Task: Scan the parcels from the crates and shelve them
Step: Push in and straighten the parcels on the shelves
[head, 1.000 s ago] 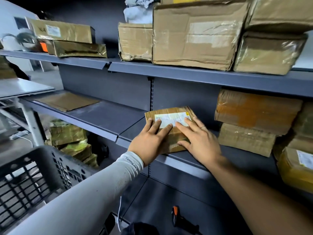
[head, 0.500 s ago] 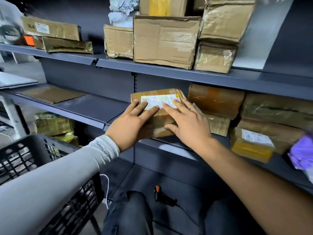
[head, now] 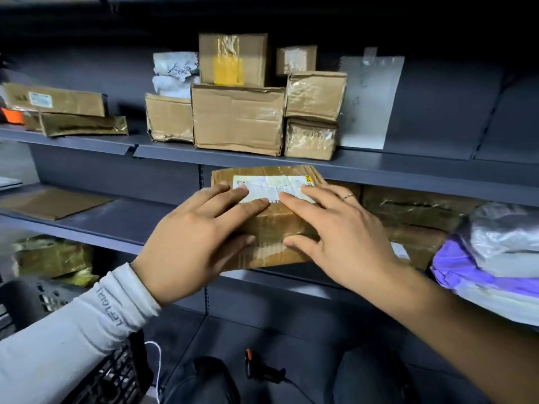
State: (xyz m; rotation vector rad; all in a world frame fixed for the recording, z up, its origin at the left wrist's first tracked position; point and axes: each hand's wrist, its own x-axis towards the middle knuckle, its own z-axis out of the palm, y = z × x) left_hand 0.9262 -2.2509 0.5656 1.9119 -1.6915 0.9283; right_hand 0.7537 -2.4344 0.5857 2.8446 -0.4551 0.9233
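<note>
A brown taped cardboard parcel with a white label lies at the front of the middle shelf. My left hand lies flat on its left part, fingers straight over the label. On the parcel's right part my right hand presses down with spread, straight fingers, a ring on one of them. A black handheld scanner with an orange tip lies on the bottom shelf below. A black plastic crate shows at the lower left, partly behind my left sleeve.
Several taped brown boxes are stacked on the upper shelf. More brown parcels sit right of my hands, then purple and grey poly bags. A flat brown envelope lies at the left. My knees fill the bottom.
The view has swung up and to the right, bringing the top shelf and the poly bags into sight. Both hands stay flat on the parcel on the shelf.
</note>
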